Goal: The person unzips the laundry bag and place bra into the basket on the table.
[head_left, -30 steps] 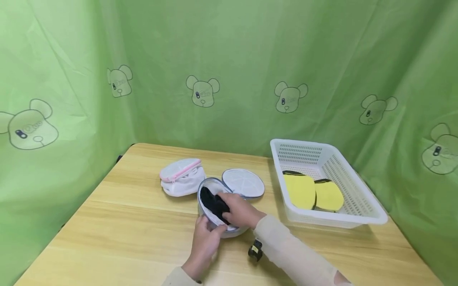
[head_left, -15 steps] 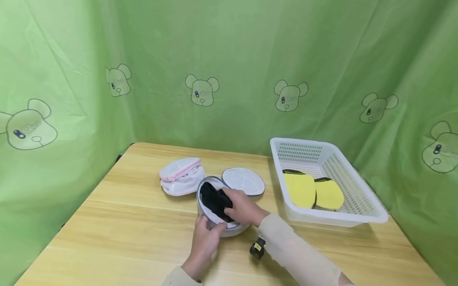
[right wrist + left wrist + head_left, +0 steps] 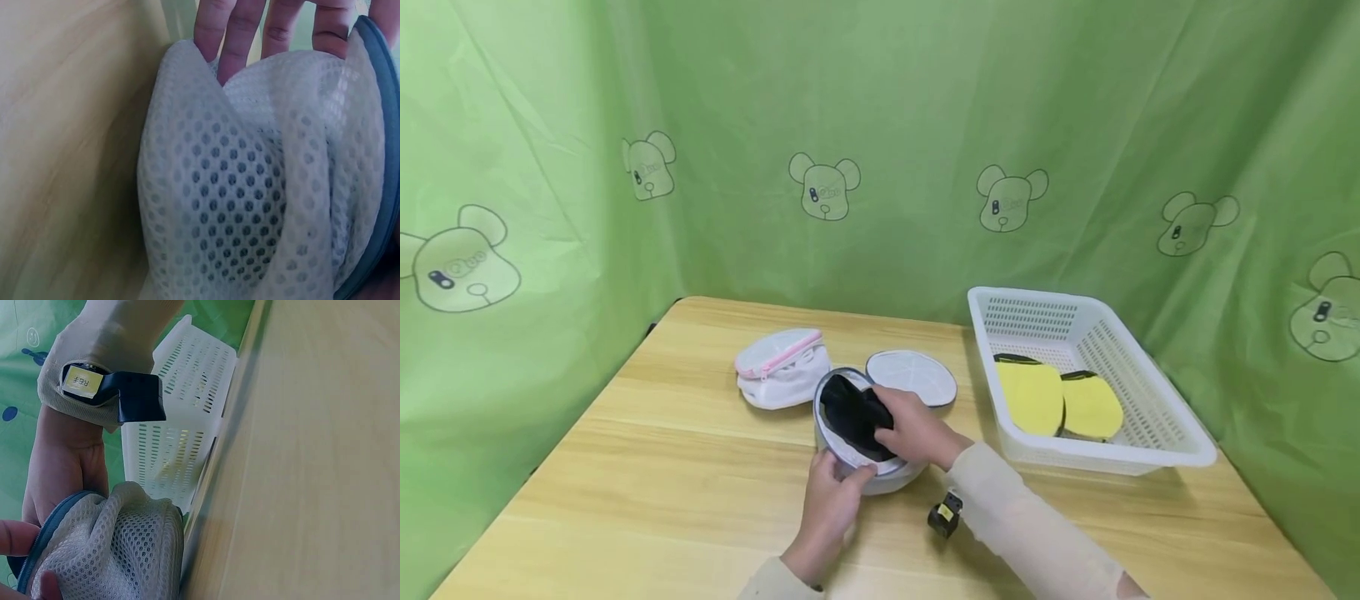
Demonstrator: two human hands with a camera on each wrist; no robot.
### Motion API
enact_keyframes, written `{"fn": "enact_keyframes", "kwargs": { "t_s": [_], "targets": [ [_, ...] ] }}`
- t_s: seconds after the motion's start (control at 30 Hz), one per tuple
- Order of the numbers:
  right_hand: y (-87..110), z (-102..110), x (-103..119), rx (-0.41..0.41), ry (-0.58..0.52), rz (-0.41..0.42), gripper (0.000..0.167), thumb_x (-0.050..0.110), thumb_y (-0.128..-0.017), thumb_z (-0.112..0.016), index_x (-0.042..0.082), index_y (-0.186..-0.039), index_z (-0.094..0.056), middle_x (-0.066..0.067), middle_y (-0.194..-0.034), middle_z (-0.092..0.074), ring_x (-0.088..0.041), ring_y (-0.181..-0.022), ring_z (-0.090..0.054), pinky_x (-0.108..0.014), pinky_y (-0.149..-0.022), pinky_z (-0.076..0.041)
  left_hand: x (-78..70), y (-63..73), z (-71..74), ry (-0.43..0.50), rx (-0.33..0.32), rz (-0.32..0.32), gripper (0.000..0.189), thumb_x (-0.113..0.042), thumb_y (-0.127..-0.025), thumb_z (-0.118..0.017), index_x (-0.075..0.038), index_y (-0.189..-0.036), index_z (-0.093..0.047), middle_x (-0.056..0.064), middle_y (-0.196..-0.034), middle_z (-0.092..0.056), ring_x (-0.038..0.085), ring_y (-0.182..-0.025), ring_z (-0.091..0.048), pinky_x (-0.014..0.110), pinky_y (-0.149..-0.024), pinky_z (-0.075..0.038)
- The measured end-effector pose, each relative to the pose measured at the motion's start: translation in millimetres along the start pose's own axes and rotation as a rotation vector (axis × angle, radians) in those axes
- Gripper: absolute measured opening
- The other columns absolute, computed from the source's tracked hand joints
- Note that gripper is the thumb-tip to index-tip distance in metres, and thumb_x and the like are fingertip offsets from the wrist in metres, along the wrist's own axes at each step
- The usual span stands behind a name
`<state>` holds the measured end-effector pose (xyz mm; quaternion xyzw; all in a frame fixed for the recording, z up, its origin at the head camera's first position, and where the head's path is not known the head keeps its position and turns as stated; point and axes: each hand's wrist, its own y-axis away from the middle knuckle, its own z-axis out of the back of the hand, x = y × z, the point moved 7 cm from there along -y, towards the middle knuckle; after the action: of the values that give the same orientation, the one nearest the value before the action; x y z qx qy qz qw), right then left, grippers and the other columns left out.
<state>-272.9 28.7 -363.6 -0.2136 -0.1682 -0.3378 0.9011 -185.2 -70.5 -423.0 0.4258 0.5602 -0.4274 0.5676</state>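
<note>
Blue-rimmed mesh bag (image 3: 897, 481) sits on the bench (image 3: 662, 483), lid (image 3: 912, 377) lying open at its far right, black cloth (image 3: 852, 417) in its mouth. Left hand (image 3: 829, 510) pinches the near rim (image 3: 387, 106); right hand (image 3: 916, 427) grips the cloth's right side. My read: cloth is light, limp, unbreakable, so a bunched handful beats nipping an edge. Bag's light too; mesh wall (image 3: 231, 187) folds, would cave if squeezed. Rim looks stiffest, best hold. Mesh shouldn't slip; can't judge the cloth's grip.
</note>
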Motion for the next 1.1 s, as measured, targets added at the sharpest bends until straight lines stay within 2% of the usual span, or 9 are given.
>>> {"fn": "enact_keyframes", "kwargs": {
  "t_s": [0.43, 0.7, 0.9, 1.1],
  "targets": [
    [0.0, 13, 3, -0.073, 0.024, 0.044, 0.04, -0.003, -0.074, -0.068, -0.003, -0.113, -0.055, -0.014, -0.101, -0.064, -0.026, -0.095, -0.061, -0.045, -0.084, -0.052, 0.3, 0.0, 0.1, 0.007, -0.001, -0.002, 0.051, -0.007, -0.08, -0.07, 0.007, -0.126, -0.054, 0.018, -0.126, -0.046, 0.036, -0.122, -0.046, 0.05, -0.105, -0.036],
    [-0.6, 18, 3, -0.094, 0.029, 0.022, 0.042, -0.003, -0.075, -0.067, -0.002, -0.115, -0.055, -0.015, -0.104, -0.064, -0.027, -0.097, -0.061, -0.045, -0.085, -0.051, 0.7, 0.2, -0.7, 0.0, -0.007, -0.004, 0.046, -0.006, -0.079, -0.071, 0.006, -0.122, -0.058, 0.017, -0.123, -0.047, 0.036, -0.122, -0.045, 0.051, -0.106, -0.035],
    [-1.0, 23, 4, -0.118, 0.015, 0.012, 0.043, -0.003, -0.075, -0.067, 0.0, -0.117, -0.056, -0.015, -0.106, -0.064, -0.027, -0.098, -0.061, -0.045, -0.086, -0.051, -0.2, 0.9, -0.9, -0.005, -0.014, -0.006, 0.044, -0.006, -0.078, -0.071, 0.006, -0.119, -0.059, 0.015, -0.121, -0.048, 0.033, -0.119, -0.047, 0.049, -0.104, -0.038],
    [-1.0, 29, 6, -0.167, 0.014, 0.023, 0.042, -0.002, -0.074, -0.067, 0.0, -0.115, -0.057, -0.014, -0.105, -0.065, -0.026, -0.094, -0.061, -0.044, -0.082, -0.052, -0.8, 1.3, -0.7, -0.012, -0.018, 0.0, 0.045, -0.007, -0.078, -0.072, 0.006, -0.119, -0.059, 0.015, -0.121, -0.048, 0.034, -0.119, -0.047, 0.05, -0.103, -0.038]
  ]
}}
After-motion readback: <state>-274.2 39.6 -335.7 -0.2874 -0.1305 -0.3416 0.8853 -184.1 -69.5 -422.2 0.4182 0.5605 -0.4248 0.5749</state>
